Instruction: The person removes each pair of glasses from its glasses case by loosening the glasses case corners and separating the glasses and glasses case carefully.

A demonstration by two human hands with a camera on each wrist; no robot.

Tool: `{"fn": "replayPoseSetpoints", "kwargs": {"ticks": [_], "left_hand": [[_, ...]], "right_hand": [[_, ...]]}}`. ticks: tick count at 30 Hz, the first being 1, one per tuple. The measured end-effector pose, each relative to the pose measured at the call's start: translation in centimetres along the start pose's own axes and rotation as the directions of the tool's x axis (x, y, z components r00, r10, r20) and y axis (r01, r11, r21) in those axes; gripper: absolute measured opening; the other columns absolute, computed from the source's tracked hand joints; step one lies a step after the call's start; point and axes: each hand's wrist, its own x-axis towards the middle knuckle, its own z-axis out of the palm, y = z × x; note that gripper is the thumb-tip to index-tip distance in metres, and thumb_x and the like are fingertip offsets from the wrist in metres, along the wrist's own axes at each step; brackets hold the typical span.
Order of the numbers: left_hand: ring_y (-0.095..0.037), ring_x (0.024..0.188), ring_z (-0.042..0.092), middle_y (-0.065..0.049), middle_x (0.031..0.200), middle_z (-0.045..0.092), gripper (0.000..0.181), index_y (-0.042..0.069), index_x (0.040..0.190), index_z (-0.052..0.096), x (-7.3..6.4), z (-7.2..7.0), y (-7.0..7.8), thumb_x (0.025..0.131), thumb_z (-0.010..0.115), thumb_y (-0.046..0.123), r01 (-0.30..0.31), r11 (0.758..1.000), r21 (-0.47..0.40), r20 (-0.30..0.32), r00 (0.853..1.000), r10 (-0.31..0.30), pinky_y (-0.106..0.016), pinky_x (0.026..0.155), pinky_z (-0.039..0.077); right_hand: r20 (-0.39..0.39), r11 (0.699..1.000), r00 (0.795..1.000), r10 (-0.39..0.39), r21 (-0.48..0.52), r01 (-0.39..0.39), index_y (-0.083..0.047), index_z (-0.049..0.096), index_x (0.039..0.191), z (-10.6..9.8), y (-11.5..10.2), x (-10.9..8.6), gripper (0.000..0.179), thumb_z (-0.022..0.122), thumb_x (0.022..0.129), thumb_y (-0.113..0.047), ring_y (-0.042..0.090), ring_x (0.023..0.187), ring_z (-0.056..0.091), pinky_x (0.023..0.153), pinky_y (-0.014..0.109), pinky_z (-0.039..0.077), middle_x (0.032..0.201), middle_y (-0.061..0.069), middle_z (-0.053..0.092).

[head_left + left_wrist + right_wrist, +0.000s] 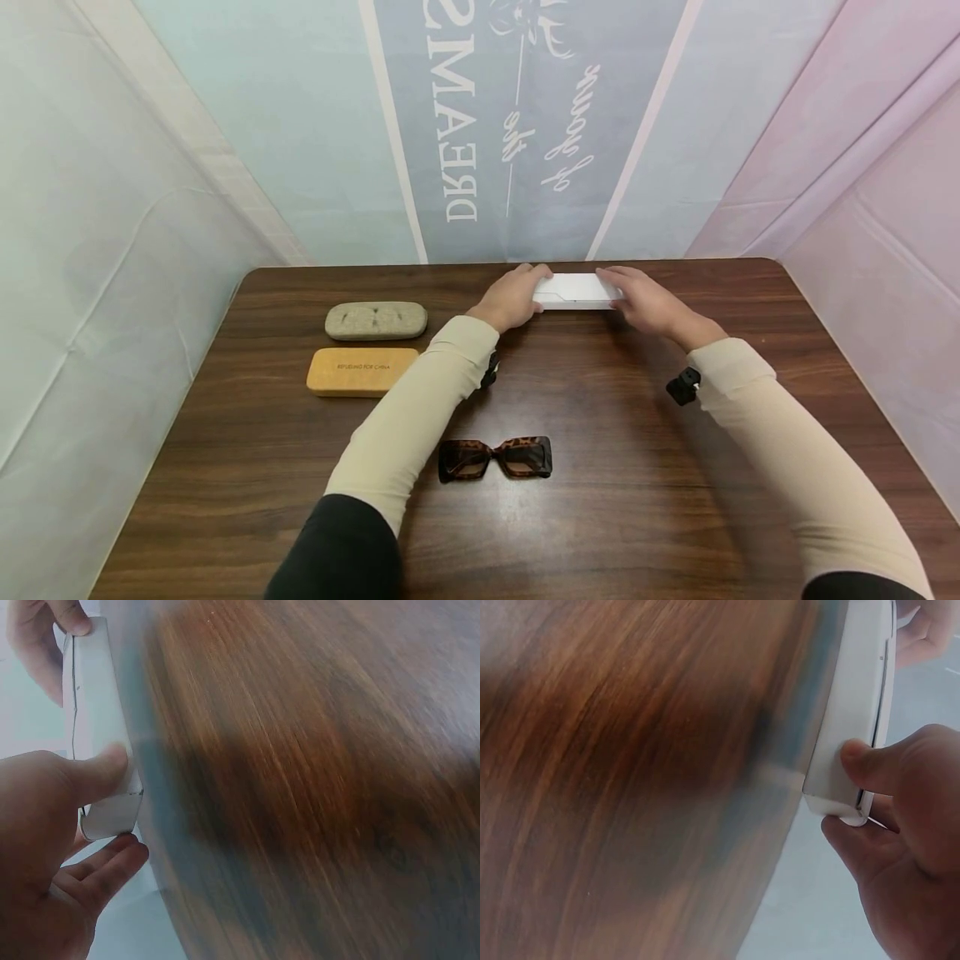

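Note:
At the far edge of the table, a long white box (pixel 577 290) spans the gap between my two hands. My left hand (pixel 512 298) grips its left end, the thumb (pixel 109 769) lying along the near side in the left wrist view. The right end is held by my right hand (pixel 651 305); its thumb (pixel 862 761) presses the near side and the fingers reach behind and under. A thin seam runs lengthwise along the white box (pixel 851 690) in the right wrist view. Its far side is hidden.
Tortoiseshell sunglasses (pixel 495 458) lie at the middle front of the brown wooden table (pixel 600 517). To the left are a grey-green glasses case (pixel 376 321) and a yellow case (pixel 360 372) with printed lettering, partly covered by the left sleeve. Cloth hangings (pixel 330 125) enclose the back and sides.

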Motion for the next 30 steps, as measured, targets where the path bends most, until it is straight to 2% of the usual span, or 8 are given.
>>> {"fn": "replayPoseSetpoints", "kwargs": {"ticks": [9, 16, 25, 30], "left_hand": [[-0.021, 0.127, 0.055, -0.006, 0.147, 0.049, 0.055, 0.022, 0.148, 0.045, 1.0, 0.6, -0.2, 0.099, 0.069, 0.017, 0.047, 0.999, -0.011, 0.013, 0.999, -0.047, -0.034, 0.102, 0.046], [-0.022, 0.128, 0.055, -0.005, 0.148, 0.049, 0.055, 0.023, 0.150, 0.044, 1.6, 0.9, -0.2, 0.100, 0.068, 0.021, 0.065, 0.996, 0.055, 0.027, 0.997, -0.066, -0.037, 0.100, 0.048], [-0.022, 0.131, 0.054, -0.005, 0.148, 0.051, 0.054, 0.022, 0.149, 0.047, 2.2, 1.0, 0.4, 0.100, 0.068, 0.020, 0.105, 0.991, 0.085, 0.006, 0.994, -0.105, -0.038, 0.099, 0.050], [-0.021, 0.126, 0.057, -0.005, 0.145, 0.053, 0.054, 0.021, 0.149, 0.048, 2.5, 1.0, 0.6, 0.099, 0.069, 0.017, 0.133, 0.987, 0.087, -0.021, 0.991, -0.132, -0.037, 0.095, 0.052]], "right_hand": [[-0.005, 1.000, 1.000, -0.002, 0.011, 0.002, 0.013, 0.036, 0.151, 0.9, 1.0, 1.1, 0.056, 0.054, 0.098, 0.009, 0.051, 0.138, 0.036, 0.110, 0.061, 0.033, 0.148, 0.036, 0.039], [-0.028, 0.999, 0.999, -0.022, 0.028, 0.023, 0.015, 0.037, 0.148, 1.5, 1.4, 1.6, 0.055, 0.053, 0.096, 0.012, 0.051, 0.135, 0.040, 0.109, 0.061, 0.035, 0.144, 0.037, 0.043], [0.007, 0.999, 0.999, 0.045, -0.020, -0.045, 0.014, 0.033, 0.150, 1.5, 1.5, 2.2, 0.055, 0.050, 0.099, 0.010, 0.051, 0.140, 0.033, 0.114, 0.060, 0.028, 0.149, 0.038, 0.037], [0.011, 0.996, 0.998, 0.065, -0.058, -0.065, 0.015, 0.033, 0.149, 1.6, 1.3, 2.9, 0.056, 0.048, 0.095, 0.015, 0.051, 0.139, 0.035, 0.114, 0.058, 0.030, 0.147, 0.038, 0.037]]}}
